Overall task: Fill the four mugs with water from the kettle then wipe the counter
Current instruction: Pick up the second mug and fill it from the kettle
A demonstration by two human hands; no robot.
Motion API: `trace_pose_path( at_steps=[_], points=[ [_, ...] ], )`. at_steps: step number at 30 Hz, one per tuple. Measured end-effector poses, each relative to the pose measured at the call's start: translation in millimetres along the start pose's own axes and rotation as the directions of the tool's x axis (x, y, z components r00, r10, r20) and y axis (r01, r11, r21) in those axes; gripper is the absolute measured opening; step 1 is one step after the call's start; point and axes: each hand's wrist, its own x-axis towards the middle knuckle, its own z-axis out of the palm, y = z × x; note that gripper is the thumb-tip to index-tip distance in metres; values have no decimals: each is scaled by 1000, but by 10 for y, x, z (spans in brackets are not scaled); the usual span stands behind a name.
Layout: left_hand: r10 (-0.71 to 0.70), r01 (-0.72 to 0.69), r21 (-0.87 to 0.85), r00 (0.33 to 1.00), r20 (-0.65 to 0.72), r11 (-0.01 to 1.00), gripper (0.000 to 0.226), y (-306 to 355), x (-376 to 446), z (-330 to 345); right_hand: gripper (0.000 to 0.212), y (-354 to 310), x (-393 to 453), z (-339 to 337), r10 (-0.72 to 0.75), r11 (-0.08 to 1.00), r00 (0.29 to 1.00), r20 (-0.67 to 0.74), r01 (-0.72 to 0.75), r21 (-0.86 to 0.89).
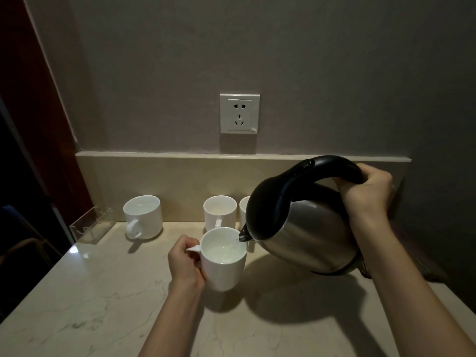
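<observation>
My right hand (367, 189) grips the black handle of a steel kettle (309, 228), which is tilted left with its spout over a white mug (224, 264). Water runs from the spout into that mug, which holds water. My left hand (184, 261) grips that mug by its handle and holds it just above the marble counter (90, 305). Three more white mugs stand along the back: one at the left (144, 216), one in the middle (220, 211), and one (244, 207) mostly hidden behind the kettle.
A clear acrylic holder (91, 225) sits at the counter's back left corner. A wall socket (239, 113) is above the backsplash. The counter's left edge drops off beside a dark doorway. Something dark lies on the counter behind the kettle at the right.
</observation>
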Motion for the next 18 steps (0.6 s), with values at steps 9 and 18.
trace_pose_path(
  at_steps=[9,18],
  points=[
    [-45,45,-30,999,18,999,29,-66,88,-1,20,25,27,5,1,998,1000,-6,0,56],
    [-57,57,-24,998,23,998,22,-46,91,10,19,6,2,-6,-13,998,1000,5,13,54]
  ],
)
